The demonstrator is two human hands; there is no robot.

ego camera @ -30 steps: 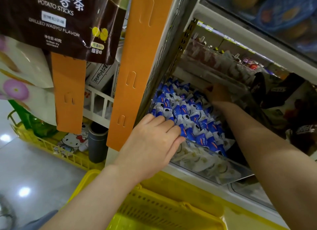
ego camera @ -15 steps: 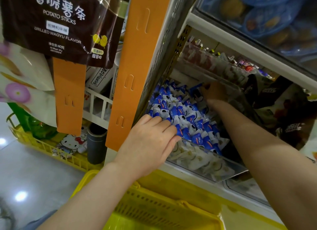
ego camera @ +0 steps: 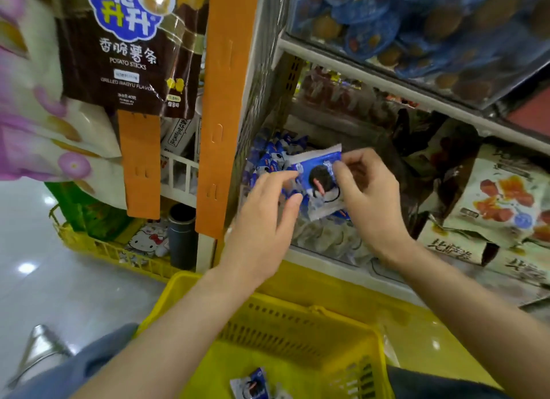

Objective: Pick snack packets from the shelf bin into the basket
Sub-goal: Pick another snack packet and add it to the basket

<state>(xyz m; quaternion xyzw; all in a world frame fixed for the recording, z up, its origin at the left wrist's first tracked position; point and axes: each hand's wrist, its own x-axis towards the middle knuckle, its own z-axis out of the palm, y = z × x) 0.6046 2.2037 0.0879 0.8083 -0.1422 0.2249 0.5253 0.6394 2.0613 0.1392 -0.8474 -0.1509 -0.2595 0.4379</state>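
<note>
A blue and white snack packet [ego camera: 320, 178] with a dark cookie picture is held up in front of the shelf bin [ego camera: 327, 247]. My right hand [ego camera: 367, 199] pinches its right edge with thumb and fingers. My left hand [ego camera: 265, 217] reaches in from the left, its fingers extended and touching the packet's left side. More blue and white packets [ego camera: 268, 157] lie piled in the bin behind. Below, the yellow basket [ego camera: 285, 333] holds a packet of the same kind [ego camera: 250, 385] near its bottom.
An orange hanging strip [ego camera: 217, 107] borders the bin on the left, with a brown potato sticks bag [ego camera: 131, 47] beside it. Blue wrapped snacks [ego camera: 416, 26] fill the shelf above. Cream bags with red pictures [ego camera: 503, 202] stand at right. A yellow rack [ego camera: 98, 247] sits low on the left.
My right hand has drawn back out of the bin's rear with one packet pinched in it. My left hand has lifted off the pile and now touches that packet.
</note>
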